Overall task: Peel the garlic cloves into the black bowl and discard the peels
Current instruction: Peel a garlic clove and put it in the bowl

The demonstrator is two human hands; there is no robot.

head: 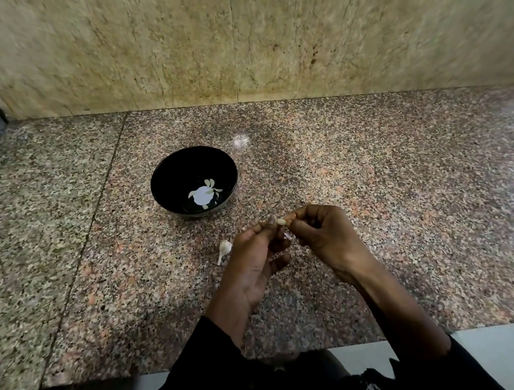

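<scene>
Pale, smooth garlic clove (281, 222) pinched between left hand (256, 256) and right hand (320, 233); peeled cloves (210, 187) in black bowl (193, 181).

The scene is dimly lit from above. A small bright spot of glare is seen on the counter (241, 140), and a round white one inside the black bowl (193, 181). The wall (237, 42) looks blurred. Edges are bent and darkened.

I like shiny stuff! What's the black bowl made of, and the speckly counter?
The black bowl looks like glazed ceramic or glossy plastic; it mirrors a bright light. The counter looks like polished granite: pink, grey and black speckles with a soft sheen.
</scene>
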